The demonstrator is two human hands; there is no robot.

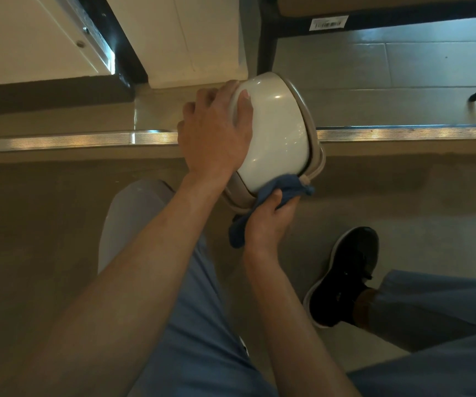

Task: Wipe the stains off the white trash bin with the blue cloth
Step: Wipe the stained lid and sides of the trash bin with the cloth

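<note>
Left hand (215,133) grips glossy white plastic trash bin (277,130), tilted above the floor step | right hand (268,222) clutches crumpled blue cloth (285,187) at its rim | risk: smooth bin slipping under wiping pressure

A tan floor (45,213) fills the lower frame. A black shoe (343,279) stands on it at lower right. A metal strip (88,140) crosses the middle.

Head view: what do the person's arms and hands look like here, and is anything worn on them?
Both forearms are bare right down the frame, with no sleeve edge in view. The left hand and right hand wear no gloves. No watch, ring or bracelet shows on either wrist or on the visible fingers.
</note>
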